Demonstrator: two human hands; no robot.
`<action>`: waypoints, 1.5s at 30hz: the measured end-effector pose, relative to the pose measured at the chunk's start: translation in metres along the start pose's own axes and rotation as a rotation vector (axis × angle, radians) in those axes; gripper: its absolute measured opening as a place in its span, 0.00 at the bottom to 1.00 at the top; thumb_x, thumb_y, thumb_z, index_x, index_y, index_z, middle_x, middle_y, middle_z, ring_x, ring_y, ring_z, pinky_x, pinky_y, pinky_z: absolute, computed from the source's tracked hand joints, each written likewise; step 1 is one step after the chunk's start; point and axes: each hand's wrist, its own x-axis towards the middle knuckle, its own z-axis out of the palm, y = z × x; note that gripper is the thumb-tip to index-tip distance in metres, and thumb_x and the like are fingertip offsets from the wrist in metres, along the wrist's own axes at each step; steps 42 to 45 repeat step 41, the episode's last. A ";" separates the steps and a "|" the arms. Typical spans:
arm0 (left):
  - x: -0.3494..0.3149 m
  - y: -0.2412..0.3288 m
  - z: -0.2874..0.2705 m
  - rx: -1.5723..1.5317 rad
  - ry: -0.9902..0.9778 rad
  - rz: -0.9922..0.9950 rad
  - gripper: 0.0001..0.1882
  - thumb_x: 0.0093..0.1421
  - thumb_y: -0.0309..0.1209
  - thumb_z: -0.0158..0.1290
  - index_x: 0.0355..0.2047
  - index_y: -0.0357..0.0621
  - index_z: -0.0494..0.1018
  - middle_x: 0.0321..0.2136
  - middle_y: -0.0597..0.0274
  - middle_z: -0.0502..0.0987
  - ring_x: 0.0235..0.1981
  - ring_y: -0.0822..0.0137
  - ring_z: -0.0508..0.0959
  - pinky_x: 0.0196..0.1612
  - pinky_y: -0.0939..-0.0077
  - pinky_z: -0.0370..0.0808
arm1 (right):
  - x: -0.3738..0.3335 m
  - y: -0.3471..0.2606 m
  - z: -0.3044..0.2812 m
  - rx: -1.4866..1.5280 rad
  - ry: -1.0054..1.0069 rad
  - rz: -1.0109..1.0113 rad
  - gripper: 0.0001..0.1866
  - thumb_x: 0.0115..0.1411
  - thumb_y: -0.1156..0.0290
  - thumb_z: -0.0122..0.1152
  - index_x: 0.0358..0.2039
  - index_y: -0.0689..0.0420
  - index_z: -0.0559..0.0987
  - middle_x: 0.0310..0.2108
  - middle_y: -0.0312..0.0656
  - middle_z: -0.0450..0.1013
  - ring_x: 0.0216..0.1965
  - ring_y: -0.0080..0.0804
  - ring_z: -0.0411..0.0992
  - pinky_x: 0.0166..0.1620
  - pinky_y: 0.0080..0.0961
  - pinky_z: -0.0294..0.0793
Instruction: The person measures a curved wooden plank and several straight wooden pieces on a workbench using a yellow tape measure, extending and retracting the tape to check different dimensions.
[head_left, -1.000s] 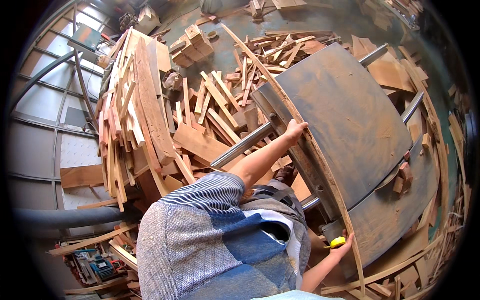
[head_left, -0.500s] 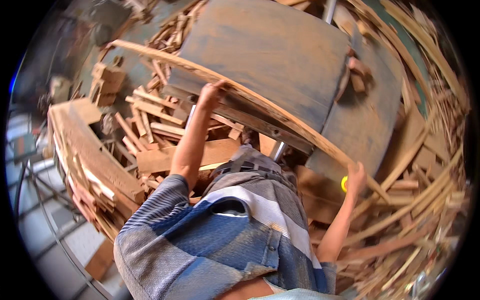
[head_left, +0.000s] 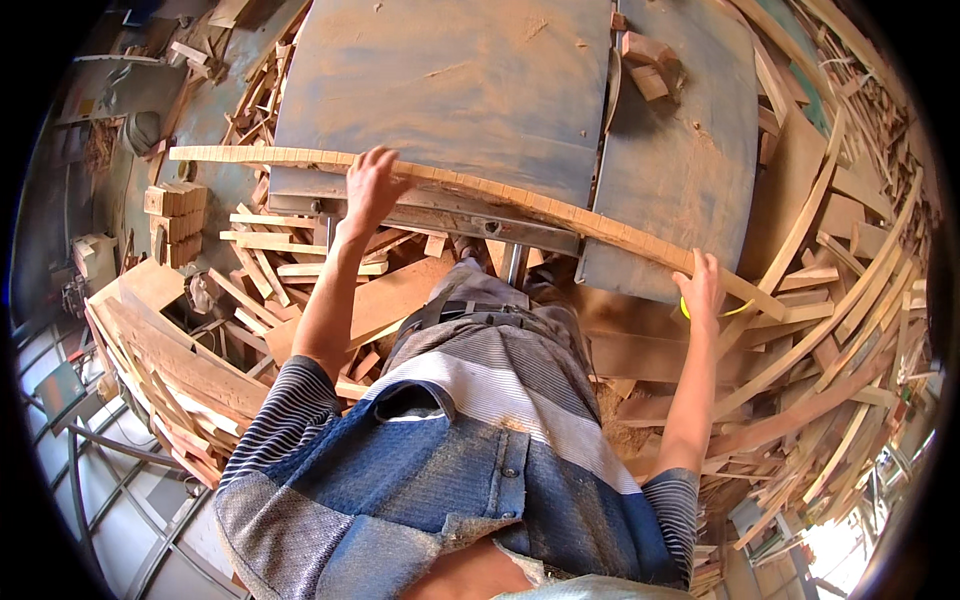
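Note:
A long, narrow wooden strip (head_left: 490,192) with evenly spaced dark lines across it lies along the near edge of a grey metal machine table (head_left: 450,100). Toward its left part, my left hand (head_left: 374,185) is closed over the strip, fingers bent over its top. Near the right end, my right hand (head_left: 703,285) grips the same strip. Beside the right fingers shows a small yellow curved thing (head_left: 686,308), too little of it visible to name. Sawdust streaks the table top, and a slot divides it.
Small wood blocks (head_left: 648,65) rest on the table's right part by a thin upright metal piece (head_left: 612,95). Offcuts (head_left: 285,245) pile up below left; long curved-looking strips (head_left: 850,290) heap at right. Stacked blocks (head_left: 176,220) and planks (head_left: 180,345) stand at left.
The view has shifted and become sharper, so the strip appears lower and more level against the table. Both hands remain on the strip in about the same places.

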 end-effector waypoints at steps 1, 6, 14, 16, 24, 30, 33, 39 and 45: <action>0.002 0.005 0.003 0.015 -0.027 0.112 0.33 0.50 0.45 0.70 0.54 0.44 0.76 0.56 0.51 0.75 0.62 0.50 0.69 0.64 0.53 0.65 | 0.001 0.002 0.002 -0.007 0.017 -0.005 0.37 0.54 0.59 0.75 0.63 0.51 0.73 0.60 0.45 0.69 0.57 0.49 0.73 0.53 0.45 0.76; 0.017 -0.004 0.021 0.040 -0.169 0.361 0.32 0.49 0.39 0.70 0.54 0.45 0.75 0.57 0.57 0.74 0.62 0.51 0.68 0.65 0.54 0.64 | 0.012 0.013 0.006 -0.013 -0.019 -0.079 0.33 0.56 0.60 0.73 0.61 0.53 0.73 0.59 0.47 0.70 0.52 0.51 0.76 0.50 0.46 0.78; 0.058 -0.012 0.019 0.025 -0.113 0.329 0.30 0.51 0.41 0.69 0.53 0.45 0.76 0.53 0.58 0.77 0.57 0.53 0.73 0.62 0.57 0.67 | 0.076 -0.006 -0.012 -0.030 0.073 -0.137 0.32 0.57 0.61 0.71 0.61 0.54 0.72 0.58 0.46 0.71 0.49 0.54 0.76 0.48 0.47 0.77; 0.072 -0.014 0.016 0.044 -0.124 0.311 0.30 0.51 0.41 0.68 0.53 0.45 0.76 0.53 0.58 0.78 0.57 0.53 0.73 0.62 0.57 0.67 | 0.104 -0.016 -0.022 -0.047 0.032 -0.128 0.32 0.58 0.61 0.70 0.61 0.54 0.72 0.58 0.47 0.71 0.49 0.54 0.76 0.48 0.47 0.77; 0.133 -0.019 0.018 0.043 -0.089 0.295 0.29 0.51 0.43 0.68 0.52 0.46 0.78 0.52 0.59 0.79 0.56 0.52 0.74 0.60 0.57 0.70 | 0.172 -0.016 -0.027 -0.118 0.146 -0.297 0.31 0.60 0.59 0.69 0.61 0.56 0.72 0.53 0.50 0.72 0.43 0.53 0.79 0.42 0.45 0.81; 0.161 -0.021 0.017 0.094 -0.127 0.302 0.31 0.48 0.44 0.69 0.51 0.44 0.78 0.51 0.60 0.80 0.54 0.54 0.75 0.59 0.59 0.71 | 0.191 -0.012 -0.032 -0.125 0.081 -0.301 0.30 0.59 0.57 0.70 0.59 0.53 0.73 0.52 0.45 0.72 0.44 0.56 0.78 0.43 0.50 0.77; 0.170 -0.021 0.016 0.094 -0.115 0.310 0.32 0.47 0.45 0.69 0.51 0.43 0.78 0.50 0.60 0.80 0.53 0.54 0.75 0.58 0.60 0.72 | 0.195 -0.011 -0.033 -0.140 0.097 -0.325 0.30 0.59 0.55 0.70 0.58 0.53 0.73 0.50 0.45 0.72 0.43 0.56 0.78 0.41 0.50 0.78; 0.193 -0.021 0.014 0.081 -0.133 0.307 0.32 0.47 0.44 0.70 0.52 0.43 0.78 0.50 0.60 0.80 0.53 0.54 0.75 0.58 0.60 0.72 | 0.203 -0.014 -0.037 -0.141 0.085 -0.323 0.30 0.59 0.55 0.69 0.58 0.53 0.73 0.49 0.46 0.72 0.42 0.55 0.78 0.41 0.50 0.78; 0.199 -0.020 0.013 0.091 -0.151 0.297 0.32 0.48 0.44 0.70 0.52 0.43 0.78 0.51 0.60 0.80 0.53 0.54 0.75 0.59 0.61 0.72 | 0.206 -0.014 -0.038 -0.138 0.084 -0.315 0.30 0.59 0.56 0.69 0.58 0.53 0.73 0.49 0.46 0.72 0.42 0.55 0.78 0.42 0.49 0.78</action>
